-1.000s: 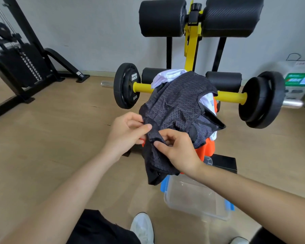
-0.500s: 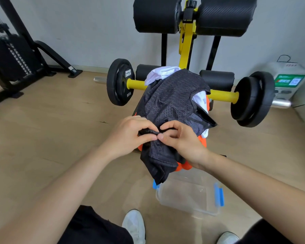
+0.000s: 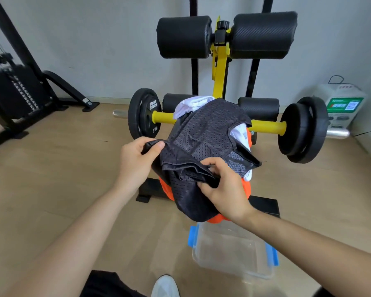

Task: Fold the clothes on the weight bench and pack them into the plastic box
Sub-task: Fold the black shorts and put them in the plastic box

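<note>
A dark grey mesh garment (image 3: 206, 133) lies draped over the orange weight bench (image 3: 245, 187), on top of white clothes (image 3: 191, 105). My left hand (image 3: 135, 163) pinches one corner of the mesh garment out to the left. My right hand (image 3: 221, 187) grips a bunched fold of the same garment near its lower edge. A clear plastic box (image 3: 231, 251) with blue latches stands on the floor below the bench end, nothing visible inside it.
A yellow bar carries black weight plates (image 3: 142, 113) on both sides, with black roller pads (image 3: 183, 37) above. A black weight-stack machine (image 3: 15, 91) stands at the left. A white and green device (image 3: 343, 106) sits by the right wall. My white shoe (image 3: 165, 286) is near the box.
My hands, which were together on the garment's edge, have drawn apart: the left hand pulled its corner out to the left, spreading the fabric. The camera view tilted down slightly.
</note>
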Motion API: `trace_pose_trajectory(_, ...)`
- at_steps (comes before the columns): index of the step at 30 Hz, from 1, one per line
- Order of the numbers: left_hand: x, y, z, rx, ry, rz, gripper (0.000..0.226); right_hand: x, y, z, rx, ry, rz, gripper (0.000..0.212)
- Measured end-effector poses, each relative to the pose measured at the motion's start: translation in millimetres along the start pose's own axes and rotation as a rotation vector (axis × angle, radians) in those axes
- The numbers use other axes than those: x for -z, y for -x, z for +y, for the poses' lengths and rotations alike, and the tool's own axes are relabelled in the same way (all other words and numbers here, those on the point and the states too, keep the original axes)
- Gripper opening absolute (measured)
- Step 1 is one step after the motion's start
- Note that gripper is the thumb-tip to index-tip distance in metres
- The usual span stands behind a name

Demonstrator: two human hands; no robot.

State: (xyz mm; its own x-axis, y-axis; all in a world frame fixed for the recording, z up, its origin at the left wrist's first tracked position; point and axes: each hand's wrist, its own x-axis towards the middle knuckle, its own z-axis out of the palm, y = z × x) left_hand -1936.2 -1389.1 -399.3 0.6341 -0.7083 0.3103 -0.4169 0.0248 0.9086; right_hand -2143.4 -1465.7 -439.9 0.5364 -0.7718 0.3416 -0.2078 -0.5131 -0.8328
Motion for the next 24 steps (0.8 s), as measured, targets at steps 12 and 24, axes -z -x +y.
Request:
trace_pose_trajectory(12, -19, -74, -12, 0.173, -0.052, 0.185, 0.055, 52, -95, -6, -0.012, -0.08, 0.074, 0.023)
trace_pose_trajectory(24, -48, -74, -45, -0.053, -0.419, -0.303, 0.072, 59, -104, 30, -0.023, 0.293, -0.05, 0.043)
